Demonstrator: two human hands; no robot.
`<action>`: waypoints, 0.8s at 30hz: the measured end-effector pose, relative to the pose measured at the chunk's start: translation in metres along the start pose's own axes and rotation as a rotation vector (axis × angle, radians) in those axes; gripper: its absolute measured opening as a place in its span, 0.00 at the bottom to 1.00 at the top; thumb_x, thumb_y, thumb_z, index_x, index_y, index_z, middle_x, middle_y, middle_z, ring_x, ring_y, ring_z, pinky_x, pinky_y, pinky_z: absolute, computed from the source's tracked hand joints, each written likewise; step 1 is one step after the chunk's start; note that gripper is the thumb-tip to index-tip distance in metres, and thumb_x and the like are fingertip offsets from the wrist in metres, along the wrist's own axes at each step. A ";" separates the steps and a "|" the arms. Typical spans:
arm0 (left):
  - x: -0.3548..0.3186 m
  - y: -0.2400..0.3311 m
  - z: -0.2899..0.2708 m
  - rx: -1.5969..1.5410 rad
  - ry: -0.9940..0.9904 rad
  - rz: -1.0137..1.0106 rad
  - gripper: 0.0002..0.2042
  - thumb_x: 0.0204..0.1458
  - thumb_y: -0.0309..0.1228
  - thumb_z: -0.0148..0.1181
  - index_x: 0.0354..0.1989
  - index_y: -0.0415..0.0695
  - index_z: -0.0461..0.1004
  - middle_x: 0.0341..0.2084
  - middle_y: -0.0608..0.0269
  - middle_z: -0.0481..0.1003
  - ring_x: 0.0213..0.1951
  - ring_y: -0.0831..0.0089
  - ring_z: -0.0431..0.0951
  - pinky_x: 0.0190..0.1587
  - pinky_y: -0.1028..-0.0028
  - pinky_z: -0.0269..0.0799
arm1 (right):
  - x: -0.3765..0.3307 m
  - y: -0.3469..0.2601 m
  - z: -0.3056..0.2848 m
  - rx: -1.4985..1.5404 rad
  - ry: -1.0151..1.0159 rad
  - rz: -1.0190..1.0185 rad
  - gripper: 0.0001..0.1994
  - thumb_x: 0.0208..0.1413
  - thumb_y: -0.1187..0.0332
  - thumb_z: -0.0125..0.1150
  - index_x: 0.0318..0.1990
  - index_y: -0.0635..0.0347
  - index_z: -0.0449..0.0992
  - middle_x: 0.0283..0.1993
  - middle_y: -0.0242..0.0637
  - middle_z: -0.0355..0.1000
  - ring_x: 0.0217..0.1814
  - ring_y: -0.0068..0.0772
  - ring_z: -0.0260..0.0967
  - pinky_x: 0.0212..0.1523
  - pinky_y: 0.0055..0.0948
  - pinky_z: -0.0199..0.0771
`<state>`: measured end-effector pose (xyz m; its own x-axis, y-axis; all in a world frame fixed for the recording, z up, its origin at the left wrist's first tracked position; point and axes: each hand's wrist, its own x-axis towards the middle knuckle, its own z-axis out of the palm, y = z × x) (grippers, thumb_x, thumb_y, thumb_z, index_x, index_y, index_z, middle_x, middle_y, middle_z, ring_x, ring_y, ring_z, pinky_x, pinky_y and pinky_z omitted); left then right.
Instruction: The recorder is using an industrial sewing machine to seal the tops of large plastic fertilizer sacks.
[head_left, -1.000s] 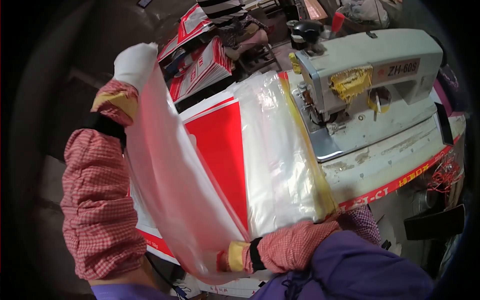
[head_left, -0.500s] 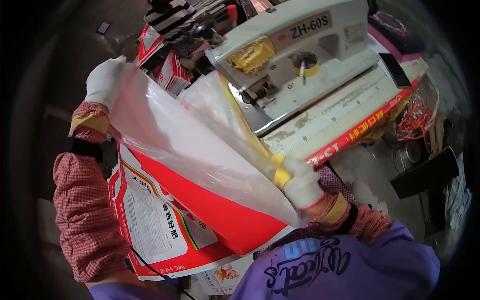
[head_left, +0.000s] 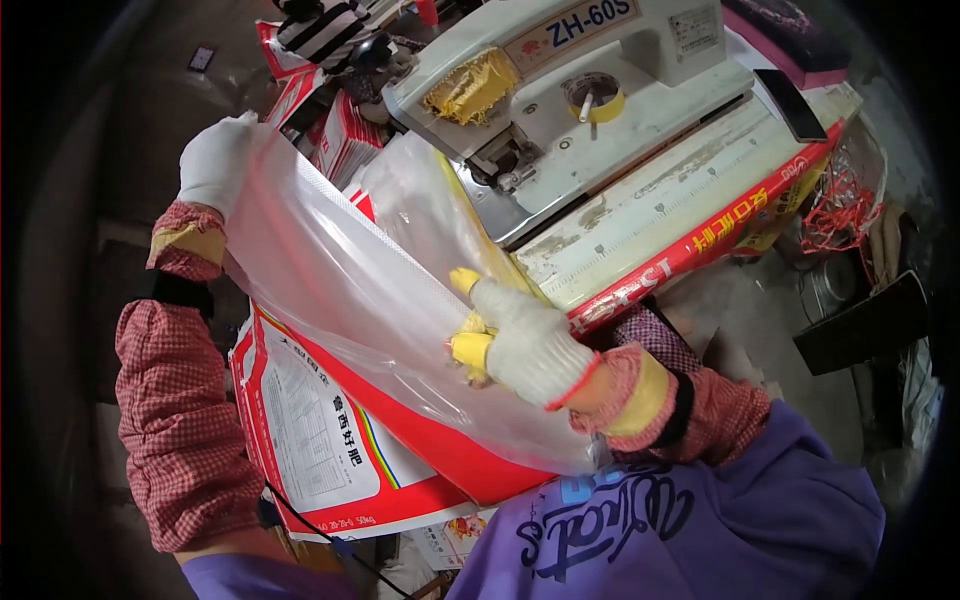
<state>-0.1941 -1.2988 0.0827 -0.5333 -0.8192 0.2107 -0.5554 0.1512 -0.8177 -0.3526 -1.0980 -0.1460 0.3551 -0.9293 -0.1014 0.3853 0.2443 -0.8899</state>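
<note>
A large red and white printed woven bag point(head_left: 420, 440) with a clear plastic liner point(head_left: 340, 270) is spread in front of me. In a white glove, my left hand point(head_left: 215, 165) is closed around the upper left corner of the bag and liner. My right hand point(head_left: 525, 335), gloved in white with yellow fingertips, is at the bag's mouth. Its fingers are bent onto the white woven edge and appear to pinch it; the exact grip is partly hidden. Between the hands the edge runs taut and slanting. The liner droops over the red front.
Beyond the bag stands a pale sewing machine point(head_left: 570, 90) with its flat bed point(head_left: 640, 220). A dark phone point(head_left: 790, 105) rests on that bed. Stacked printed bags point(head_left: 345, 140) are at the back, near a person in a striped top point(head_left: 325, 35). Red string point(head_left: 840, 215) hangs at right.
My right hand has moved left and up from the bag's lower right corner to the middle of its edge. My left hand keeps its hold. The view has shifted slightly.
</note>
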 end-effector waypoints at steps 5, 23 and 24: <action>0.019 0.023 -0.001 -0.045 -0.097 0.031 0.12 0.51 0.34 0.44 0.37 0.42 0.71 0.32 0.51 0.74 0.37 0.55 0.74 0.39 0.62 0.69 | 0.048 0.034 -0.030 -0.637 -0.090 0.286 0.16 0.47 0.71 0.57 0.45 0.65 0.69 0.29 0.41 0.72 0.24 0.31 0.68 0.25 0.30 0.69; 0.021 0.229 0.185 -0.407 0.543 0.210 0.06 0.48 0.33 0.49 0.30 0.50 0.73 0.25 0.63 0.71 0.22 0.62 0.72 0.22 0.68 0.67 | -0.051 0.017 -0.089 -0.335 0.055 0.091 0.09 0.47 0.70 0.52 0.37 0.60 0.72 0.29 0.41 0.72 0.31 0.35 0.70 0.31 0.30 0.69; 0.013 0.231 0.168 -0.416 0.541 0.211 0.06 0.48 0.33 0.49 0.30 0.50 0.73 0.25 0.63 0.71 0.22 0.62 0.72 0.22 0.68 0.67 | -0.068 0.021 -0.098 -0.165 0.124 0.313 0.09 0.48 0.71 0.51 0.36 0.60 0.73 0.29 0.37 0.72 0.31 0.29 0.69 0.32 0.28 0.68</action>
<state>-0.2228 -1.3673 -0.1934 -0.8381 -0.3763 0.3950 -0.5455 0.5629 -0.6210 -0.4525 -1.0572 -0.2011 0.3247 -0.8455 -0.4238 0.1286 0.4834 -0.8659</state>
